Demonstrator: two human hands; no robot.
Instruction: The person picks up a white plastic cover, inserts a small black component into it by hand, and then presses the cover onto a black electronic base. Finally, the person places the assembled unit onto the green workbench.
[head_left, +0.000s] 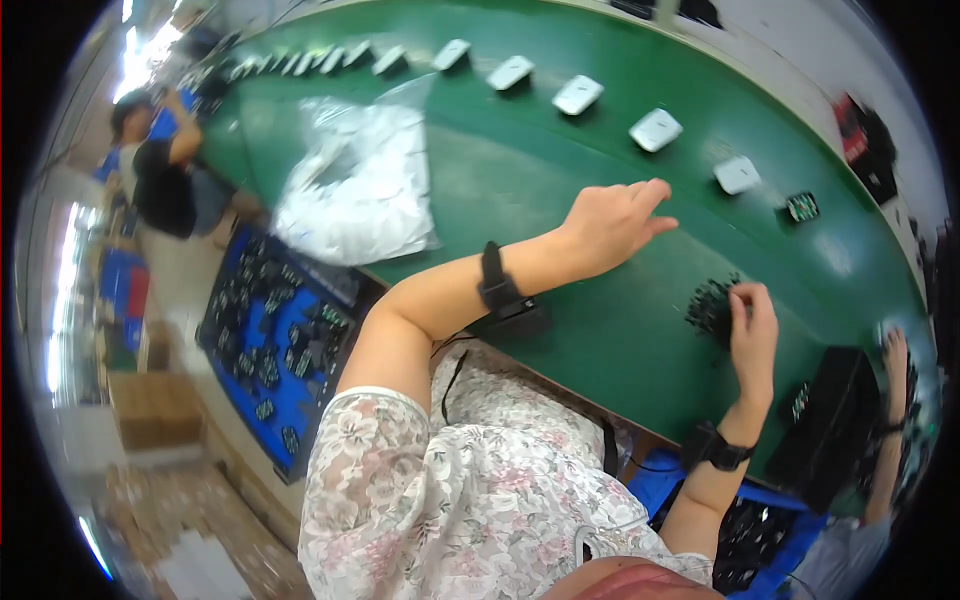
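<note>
My left hand [612, 228] hovers above the green table, its fingers loosely bent, thumb apart from them, and nothing visible between them. My right hand [755, 325] is at the edge of a small pile of thin black parts [710, 306]. Its thumb and fingertips are pinched together there; whatever they may hold is too small to make out. Beyond my hands lie a white rounded case [737, 175] and a small green circuit board [802, 207]. Another white case [656, 130] lies farther left in the same row.
More white cases curve away along the far side. A clear plastic bag [355, 180] of white pieces lies left. A blue-lined tray [270, 340] of black parts stands beside the table. A black box [825, 425] is at right, near another person's hand [894, 352]; someone sits far left.
</note>
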